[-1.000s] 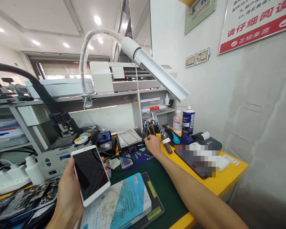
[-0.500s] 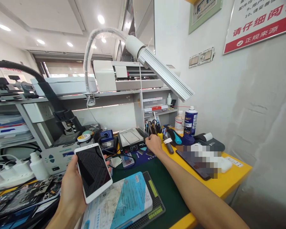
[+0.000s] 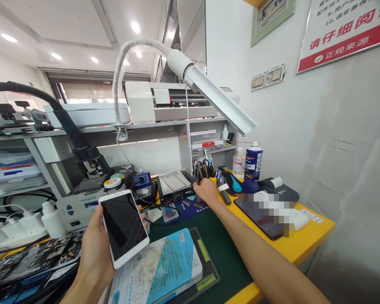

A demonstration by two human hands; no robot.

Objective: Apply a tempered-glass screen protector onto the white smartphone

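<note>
My left hand grips a white-framed smartphone, screen dark and tilted up, above the near left of the bench. My right arm stretches across the green mat to the back of the bench. There my right hand has its fingers closed among the tools standing in a holder, beside a black heating plate. What the fingers pinch is hidden.
A flexible desk lamp hangs over the bench. A spray can and bottle stand at the back right, a dark tablet on the yellow edge. A blue-and-white packet lies near me; circuit boards and a microscope at left.
The view has shifted slightly. My right hand stays at the tool holder, fingers closing among the tools. The phone in my left hand has barely moved.
</note>
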